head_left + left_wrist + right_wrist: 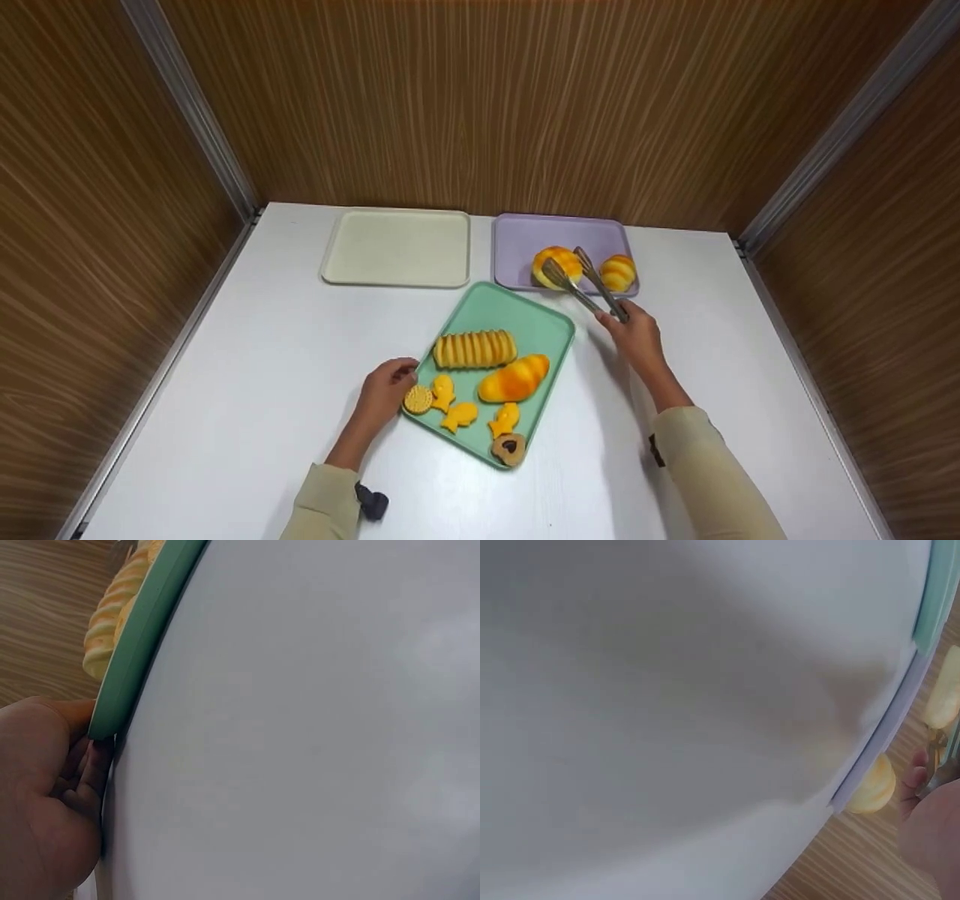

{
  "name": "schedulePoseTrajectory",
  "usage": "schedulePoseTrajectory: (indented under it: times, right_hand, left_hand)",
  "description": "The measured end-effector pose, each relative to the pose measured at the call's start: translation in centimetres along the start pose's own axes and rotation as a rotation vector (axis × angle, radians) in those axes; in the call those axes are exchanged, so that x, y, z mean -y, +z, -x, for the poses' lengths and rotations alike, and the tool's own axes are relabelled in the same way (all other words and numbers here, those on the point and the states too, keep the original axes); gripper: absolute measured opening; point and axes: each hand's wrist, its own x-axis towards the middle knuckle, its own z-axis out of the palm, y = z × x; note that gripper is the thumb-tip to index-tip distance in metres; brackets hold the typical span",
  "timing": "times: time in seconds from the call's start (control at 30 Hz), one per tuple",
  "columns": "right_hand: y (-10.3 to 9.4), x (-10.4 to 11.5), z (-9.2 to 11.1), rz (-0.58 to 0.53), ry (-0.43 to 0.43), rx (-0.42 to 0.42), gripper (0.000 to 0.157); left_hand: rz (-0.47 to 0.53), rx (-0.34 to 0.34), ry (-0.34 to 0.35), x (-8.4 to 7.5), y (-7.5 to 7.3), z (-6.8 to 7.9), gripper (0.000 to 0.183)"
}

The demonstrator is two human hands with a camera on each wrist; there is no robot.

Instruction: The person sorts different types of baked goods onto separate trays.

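Note:
My right hand grips metal tongs. Their tips are at a round golden bun over the purple tray; whether the bun touches the tray I cannot tell. A small ridged roll lies right of it. With my left hand I pinch the left edge of the green tray, fingers under its rim in the left wrist view. On it lie a long ridged loaf, a smooth roll, fish-shaped pieces, a round biscuit and a heart-centred cookie.
At the back left of the white table sits a cream tray. Wood-grain panels enclose the back and both sides. The green tray lies at an angle, its far corner close to the purple tray.

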Motion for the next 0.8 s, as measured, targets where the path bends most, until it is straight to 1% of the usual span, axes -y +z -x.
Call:
schedulePoseTrajectory:
  times: [0.27, 0.43, 0.53, 0.8]
  right_hand:
    - [-0.1, -0.6, -0.7, 0.008, 0.036, 0.006, 0.046]
    - [0.1, -1.2, -1.3, 0.011, 0.039, -0.007, 0.047]
    - [0.1, -1.5, -1.6, 0.017, 0.050, -0.003, 0.048]
    - [0.5, -1.5, -1.9, 0.007, 0.094, 0.014, 0.053]
  left_hand:
    - [-0.003, -0.001, -0.001, 0.1, 0.1, -0.1, 0.026]
    - [-0.007, -0.006, 0.011, 0.2, 0.3, -0.1, 0.025]
    - [-0.002, -0.003, 0.004, 0.2, 0.3, 0.0, 0.024]
    - [0.008, -0.002, -0.003, 0.0, 0.1, 0.1, 0.025]
